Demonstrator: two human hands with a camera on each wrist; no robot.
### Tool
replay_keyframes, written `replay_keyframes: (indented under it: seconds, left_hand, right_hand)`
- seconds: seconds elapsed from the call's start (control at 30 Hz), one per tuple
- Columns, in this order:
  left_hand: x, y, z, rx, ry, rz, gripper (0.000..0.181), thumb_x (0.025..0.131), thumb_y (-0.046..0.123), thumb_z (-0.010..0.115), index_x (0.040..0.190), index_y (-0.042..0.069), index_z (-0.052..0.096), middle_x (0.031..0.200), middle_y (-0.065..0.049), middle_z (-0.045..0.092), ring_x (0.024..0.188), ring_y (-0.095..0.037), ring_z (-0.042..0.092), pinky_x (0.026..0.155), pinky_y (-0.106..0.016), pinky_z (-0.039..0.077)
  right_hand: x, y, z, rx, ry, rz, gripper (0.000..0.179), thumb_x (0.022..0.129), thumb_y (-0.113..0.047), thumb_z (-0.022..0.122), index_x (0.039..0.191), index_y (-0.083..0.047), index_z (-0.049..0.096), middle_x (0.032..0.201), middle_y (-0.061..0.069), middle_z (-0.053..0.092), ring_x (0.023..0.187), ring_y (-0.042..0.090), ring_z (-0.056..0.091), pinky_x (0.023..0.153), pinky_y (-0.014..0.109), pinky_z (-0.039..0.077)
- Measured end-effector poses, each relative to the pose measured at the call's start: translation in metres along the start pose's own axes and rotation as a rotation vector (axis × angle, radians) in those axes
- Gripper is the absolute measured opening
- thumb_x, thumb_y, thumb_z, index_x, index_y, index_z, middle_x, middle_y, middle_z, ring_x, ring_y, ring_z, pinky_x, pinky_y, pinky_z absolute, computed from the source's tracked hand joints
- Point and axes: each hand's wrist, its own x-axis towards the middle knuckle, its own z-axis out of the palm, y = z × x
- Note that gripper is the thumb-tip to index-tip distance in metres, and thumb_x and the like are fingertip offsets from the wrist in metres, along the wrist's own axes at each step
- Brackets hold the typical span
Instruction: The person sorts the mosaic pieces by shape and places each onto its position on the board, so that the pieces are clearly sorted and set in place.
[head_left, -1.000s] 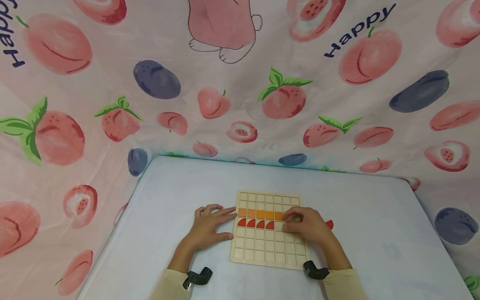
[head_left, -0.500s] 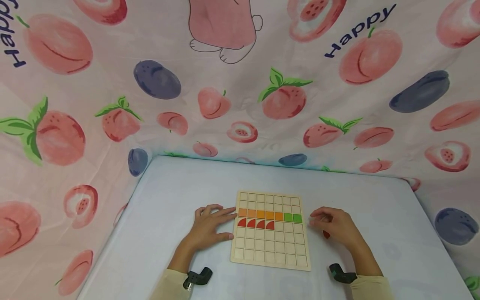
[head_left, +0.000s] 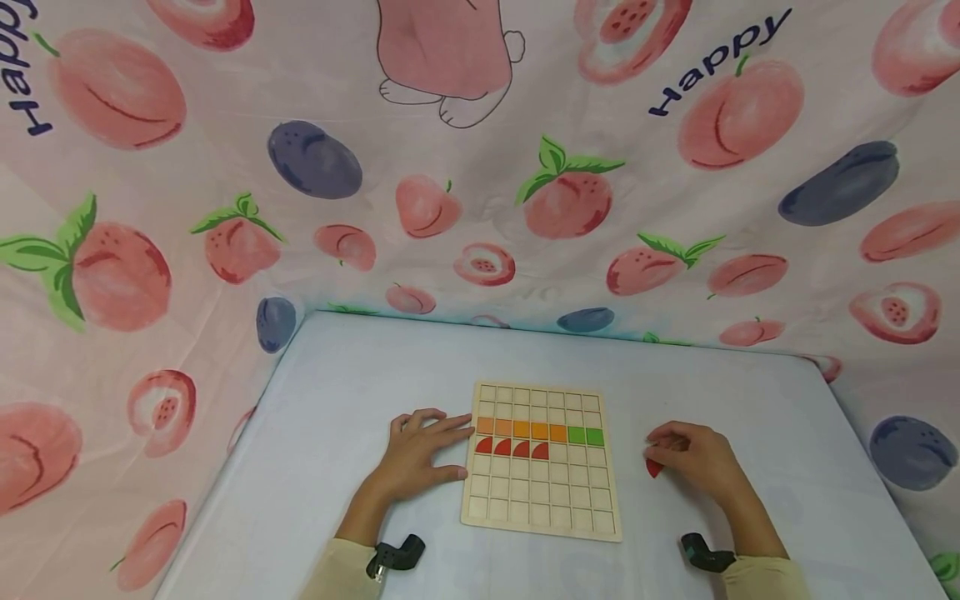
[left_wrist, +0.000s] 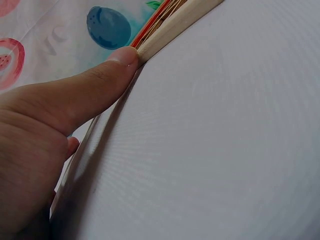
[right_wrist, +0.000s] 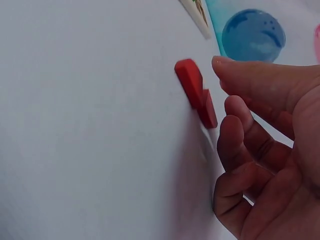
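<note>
A wooden grid board lies on the table in the head view. One row holds orange squares and, at its right end, two green squares. Below them, several red quarter-circle pieces fill the left cells. My left hand touches the board's left edge with its fingertips and thumb. To the right of the board, my right hand hovers with loosely bent fingers beside two red pieces; the right wrist view shows a gap between fingertips and pieces. In the head view the hand partly covers them.
A white cloth covers the table. Behind and to the sides hangs a fruit-printed curtain. Each wrist carries a black camera mount, one on the left and one on the right.
My right hand has moved right, off the board to the loose red pieces. The two green squares at the row's end are now uncovered. My left hand has stayed put.
</note>
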Motion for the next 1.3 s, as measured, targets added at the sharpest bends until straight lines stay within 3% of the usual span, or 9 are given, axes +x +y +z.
replay_keyframes:
  seconds: [0.3,0.63,0.93,1.3]
  left_hand:
    - [0.000,0.000,-0.001,-0.007,-0.004,0.003,0.069,0.084,0.059,0.076,0.146,0.037,0.057,0.156,0.022,0.047,0.142,-0.018,0.037,0.111,-0.055,0.019]
    - [0.000,0.000,-0.001,-0.006,-0.005,0.006,0.069,0.084,0.059,0.075,0.146,0.037,0.056,0.156,0.021,0.047,0.143,-0.018,0.037,0.111,-0.055,0.019]
    - [0.000,0.000,-0.001,-0.003,-0.006,0.006,0.069,0.084,0.059,0.075,0.147,0.037,0.056,0.156,0.021,0.047,0.143,-0.018,0.037,0.111,-0.056,0.019]
    - [0.000,0.000,-0.001,0.002,-0.004,0.003,0.069,0.084,0.059,0.076,0.146,0.038,0.056,0.156,0.022,0.047,0.143,-0.017,0.036,0.110,-0.055,0.020]
  right_hand:
    - [0.001,0.011,-0.004,-0.041,0.026,0.045,0.033,0.085,-0.032,0.083,0.109,-0.011,0.075,0.091,0.003,0.069,0.083,0.016,0.061,0.069,0.030,0.046]
    - [0.000,0.012,-0.008,-0.007,0.006,0.091,0.035,0.085,-0.032,0.083,0.108,-0.007,0.075,0.089,0.003,0.069,0.082,0.018,0.059,0.068,0.031,0.046]
    - [0.001,0.010,-0.004,-0.009,0.028,0.057,0.028,0.085,-0.029,0.083,0.104,-0.011,0.074,0.095,0.005,0.075,0.083,0.017,0.061,0.069,0.030,0.047]
    - [0.002,0.002,-0.002,0.039,0.029,0.075,0.026,0.090,-0.027,0.078,0.110,-0.011,0.072,0.097,0.003,0.074,0.089,0.021,0.062,0.073,0.030,0.049]
